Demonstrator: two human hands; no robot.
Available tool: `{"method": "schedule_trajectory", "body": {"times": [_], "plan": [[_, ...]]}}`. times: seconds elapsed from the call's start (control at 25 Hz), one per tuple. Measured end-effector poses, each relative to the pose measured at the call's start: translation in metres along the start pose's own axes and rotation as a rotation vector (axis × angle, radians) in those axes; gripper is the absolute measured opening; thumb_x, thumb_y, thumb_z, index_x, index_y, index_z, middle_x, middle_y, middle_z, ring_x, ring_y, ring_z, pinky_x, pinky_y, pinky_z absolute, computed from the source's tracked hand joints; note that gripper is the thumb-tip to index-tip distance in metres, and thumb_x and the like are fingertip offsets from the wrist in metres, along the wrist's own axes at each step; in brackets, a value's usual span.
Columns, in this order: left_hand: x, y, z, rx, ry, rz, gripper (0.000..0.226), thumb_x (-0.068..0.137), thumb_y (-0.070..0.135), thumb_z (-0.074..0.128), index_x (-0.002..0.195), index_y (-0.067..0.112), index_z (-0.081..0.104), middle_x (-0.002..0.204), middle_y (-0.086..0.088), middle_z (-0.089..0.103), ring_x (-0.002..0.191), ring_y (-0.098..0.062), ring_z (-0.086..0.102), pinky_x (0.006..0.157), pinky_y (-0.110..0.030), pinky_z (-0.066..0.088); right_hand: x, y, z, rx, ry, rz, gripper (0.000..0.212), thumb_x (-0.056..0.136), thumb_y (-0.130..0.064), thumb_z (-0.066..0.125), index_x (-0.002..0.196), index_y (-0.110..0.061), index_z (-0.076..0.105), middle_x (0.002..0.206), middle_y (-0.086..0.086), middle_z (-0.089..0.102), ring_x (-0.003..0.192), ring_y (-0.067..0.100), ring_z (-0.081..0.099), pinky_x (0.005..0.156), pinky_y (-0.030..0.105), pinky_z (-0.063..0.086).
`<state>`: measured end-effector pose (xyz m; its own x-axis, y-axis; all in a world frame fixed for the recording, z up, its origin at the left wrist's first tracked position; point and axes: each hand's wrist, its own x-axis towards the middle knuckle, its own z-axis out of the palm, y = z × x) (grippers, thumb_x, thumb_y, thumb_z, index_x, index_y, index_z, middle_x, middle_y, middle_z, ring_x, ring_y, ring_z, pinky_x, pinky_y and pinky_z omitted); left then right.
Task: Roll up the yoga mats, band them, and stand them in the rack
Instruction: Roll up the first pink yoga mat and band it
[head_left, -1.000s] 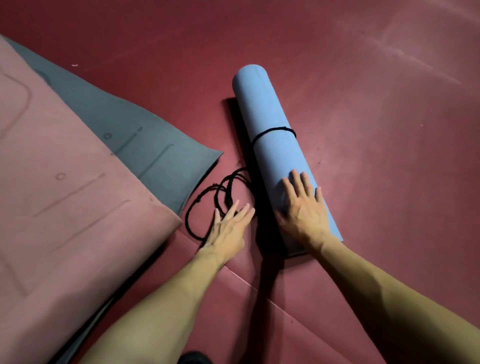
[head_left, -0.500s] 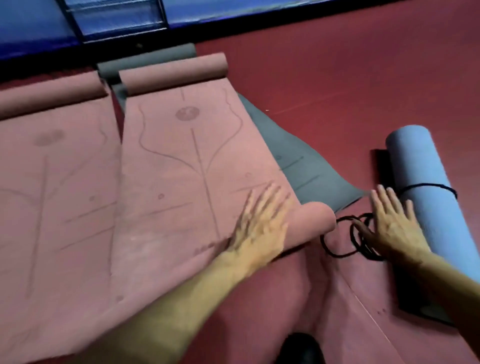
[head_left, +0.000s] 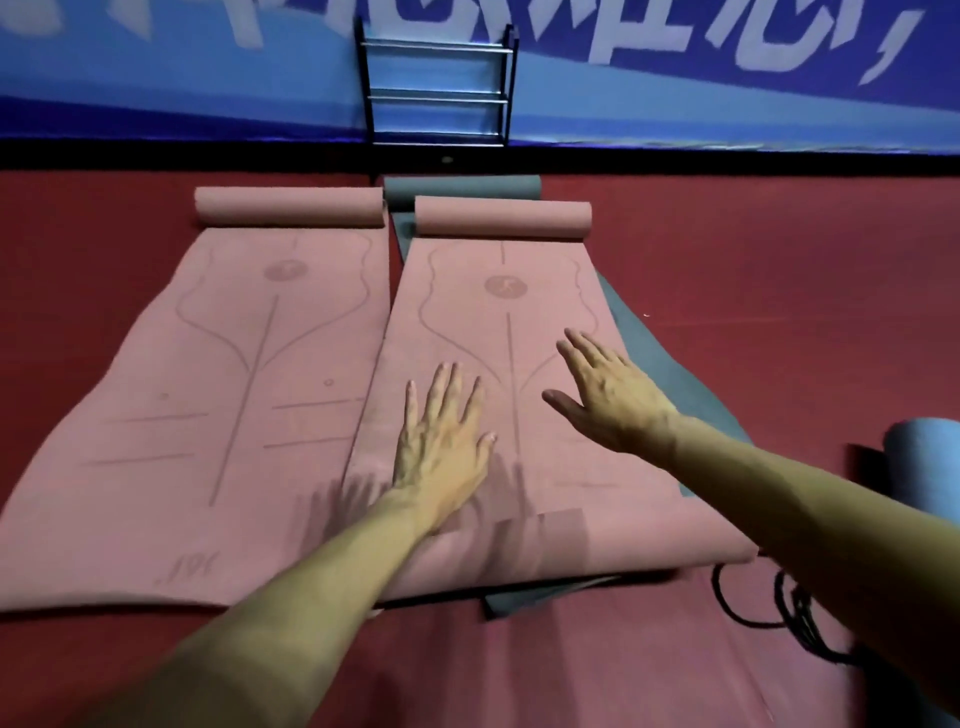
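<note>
The left grip (head_left: 441, 441), fingers straight, is lying flat on the near half of the right pink mat (head_left: 467, 322), unrolled on the floor (head_left: 779, 286), while the right grip (head_left: 613, 400), fingers spread, is hovering over it.

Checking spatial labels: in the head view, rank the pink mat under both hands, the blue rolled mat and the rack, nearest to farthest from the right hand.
From the right hand:
1. Pink mat, directly beneath it.
2. Blue rolled mat, on the floor to its right.
3. Rack, against the far wall.
</note>
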<state>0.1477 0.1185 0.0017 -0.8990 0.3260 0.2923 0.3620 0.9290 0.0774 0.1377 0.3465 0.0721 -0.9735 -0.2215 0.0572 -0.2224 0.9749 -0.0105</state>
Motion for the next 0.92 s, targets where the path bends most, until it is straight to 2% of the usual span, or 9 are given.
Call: {"method": "schedule_trajectory", "body": {"times": [0.16, 0.32, 0.44, 0.52, 0.6, 0.68, 0.76, 0.84, 0.92], "plan": [[-0.023, -0.043, -0.007, 0.013, -0.028, -0.065, 0.073, 0.103, 0.046, 0.042, 0.163, 0.018, 0.012, 0.170, -0.011, 0.003, 0.157, -0.025, -0.007, 0.123, -0.051, -0.010, 0.003, -0.051, 0.022, 0.094, -0.056, 0.021, 0.077, 0.105, -0.055, 0.035, 0.162, -0.008, 0.013, 0.171, 0.008, 0.005, 0.158, 0.022, 0.001, 0.127, 0.043, 0.007], [-0.052, -0.056, 0.007, -0.097, -0.160, -0.126, 0.069, 0.104, 0.045, 0.041, 0.162, 0.017, 0.017, 0.170, -0.012, 0.007, 0.158, -0.024, -0.002, 0.126, -0.048, -0.001, -0.015, -0.066, 0.052, 0.134, -0.083, 0.052, 0.074, 0.105, -0.054, 0.037, 0.161, -0.008, 0.018, 0.170, 0.009, 0.012, 0.157, 0.023, 0.007, 0.126, 0.042, 0.011], [-0.073, -0.039, 0.027, -0.165, -0.279, -0.117, 0.066, 0.105, 0.045, 0.038, 0.162, 0.019, 0.017, 0.171, -0.007, 0.007, 0.158, -0.021, -0.001, 0.127, -0.046, 0.002, -0.039, -0.071, 0.090, 0.190, -0.179, 0.134, 0.074, 0.104, -0.057, 0.034, 0.159, -0.010, 0.023, 0.168, 0.006, 0.021, 0.157, 0.021, 0.011, 0.126, 0.044, 0.013], [-0.091, -0.025, 0.047, -0.193, -0.328, -0.115, 0.065, 0.106, 0.047, 0.036, 0.162, 0.022, 0.015, 0.171, -0.005, 0.008, 0.157, -0.019, 0.001, 0.127, -0.046, 0.002, -0.064, -0.077, 0.123, 0.192, -0.240, 0.226, 0.084, 0.097, -0.071, 0.021, 0.157, -0.013, 0.029, 0.166, 0.004, 0.027, 0.155, 0.021, 0.015, 0.125, 0.049, 0.011], [-0.115, -0.013, 0.071, -0.178, -0.373, -0.068, 0.067, 0.105, 0.048, 0.037, 0.163, 0.024, 0.013, 0.171, -0.004, 0.008, 0.157, -0.019, 0.003, 0.126, -0.047, 0.002, -0.092, -0.081, 0.154, 0.115, -0.292, 0.277, 0.103, 0.081, -0.080, 0.001, 0.154, -0.015, 0.034, 0.162, 0.003, 0.034, 0.154, 0.022, 0.020, 0.125, 0.053, 0.008], [-0.138, -0.010, 0.088, -0.125, -0.408, -0.003, 0.068, 0.101, 0.051, 0.038, 0.161, 0.024, 0.022, 0.168, -0.008, 0.020, 0.156, -0.023, 0.014, 0.125, -0.049, 0.004, -0.116, -0.081, 0.177, 0.093, -0.318, 0.300, 0.107, 0.079, -0.083, -0.001, 0.156, -0.015, 0.031, 0.164, 0.002, 0.031, 0.154, 0.022, 0.019, 0.125, 0.053, 0.006], [-0.157, -0.013, 0.103, -0.084, -0.463, 0.056, 0.071, 0.092, 0.054, 0.036, 0.155, 0.020, 0.040, 0.159, -0.013, 0.041, 0.150, -0.029, 0.034, 0.121, -0.051, 0.010, -0.131, -0.081, 0.192, 0.153, -0.376, 0.323, 0.098, 0.088, -0.081, 0.012, 0.159, -0.014, 0.022, 0.168, 0.002, 0.021, 0.157, 0.021, 0.011, 0.126, 0.051, 0.004], [-0.165, -0.014, 0.113, -0.082, -0.483, 0.069, 0.072, 0.089, 0.055, 0.036, 0.151, 0.020, 0.047, 0.154, -0.015, 0.047, 0.146, -0.033, 0.040, 0.120, -0.053, 0.009, -0.139, -0.080, 0.203, 0.182, -0.437, 0.334, 0.090, 0.097, -0.074, 0.020, 0.162, -0.013, 0.011, 0.171, 0.003, 0.009, 0.158, 0.019, 0.002, 0.126, 0.049, 0.000], [-0.163, -0.011, 0.118, -0.103, -0.486, 0.073, 0.070, 0.090, 0.055, 0.037, 0.149, 0.021, 0.050, 0.154, -0.014, 0.047, 0.145, -0.035, 0.041, 0.120, -0.054, 0.005, -0.146, -0.078, 0.213, 0.216, -0.470, 0.364, 0.087, 0.099, -0.071, 0.021, 0.163, -0.015, 0.006, 0.172, 0.002, 0.002, 0.158, 0.018, -0.003, 0.126, 0.048, -0.002]]}}
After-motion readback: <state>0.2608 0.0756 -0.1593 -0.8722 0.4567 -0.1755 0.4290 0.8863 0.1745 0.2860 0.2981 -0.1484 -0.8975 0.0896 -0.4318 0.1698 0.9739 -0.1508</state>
